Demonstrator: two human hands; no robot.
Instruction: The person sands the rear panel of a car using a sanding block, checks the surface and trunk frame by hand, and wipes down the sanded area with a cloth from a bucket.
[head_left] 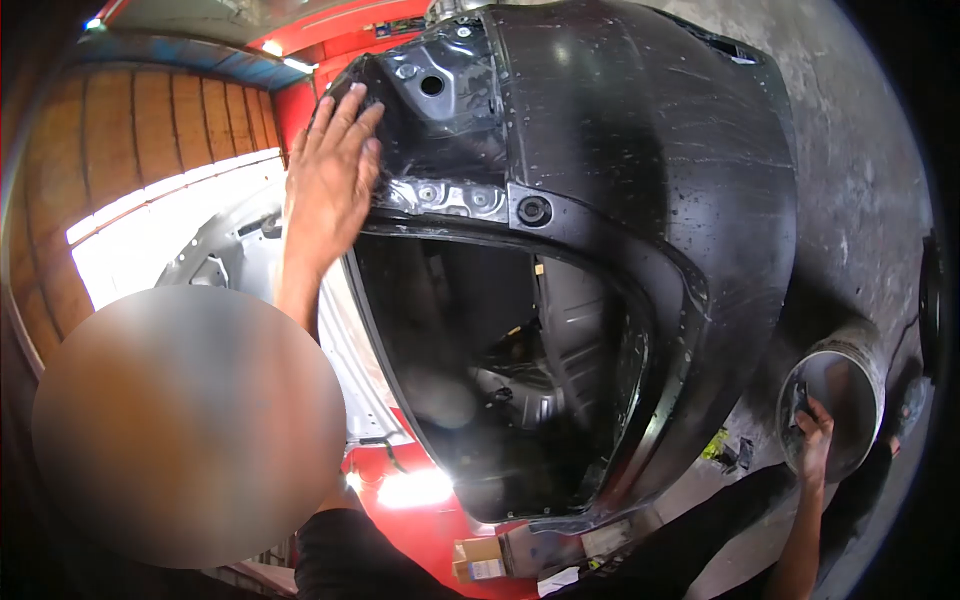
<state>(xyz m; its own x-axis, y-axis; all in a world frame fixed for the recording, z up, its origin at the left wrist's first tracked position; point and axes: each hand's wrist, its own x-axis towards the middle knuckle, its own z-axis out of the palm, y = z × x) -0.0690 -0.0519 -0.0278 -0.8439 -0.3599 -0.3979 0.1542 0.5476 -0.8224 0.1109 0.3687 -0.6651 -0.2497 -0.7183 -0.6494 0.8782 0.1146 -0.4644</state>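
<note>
My left hand (pixel 335 165) lies flat with fingers spread on the black-coated car body (pixel 610 120), near the edge of a dark recessed panel beside bare-looking metal. Part of my left forearm is hidden by a large blurred disc. At the lower right, my right hand (pixel 815 430) is closed at the mouth of a round bucket (pixel 868 360). A small dark object (pixel 801 395) shows in its fingers, too unclear to name. The body's large window opening (pixel 480 320) lies between my hands.
A light-coloured body panel (pixel 225 250) stands on the left. Below the body are a cardboard box (pixel 478 556) and a red surface (pixel 440 510). My leg (pixel 735 510) is close to the bucket. Grey concrete floor (pixel 850 150) runs along the right.
</note>
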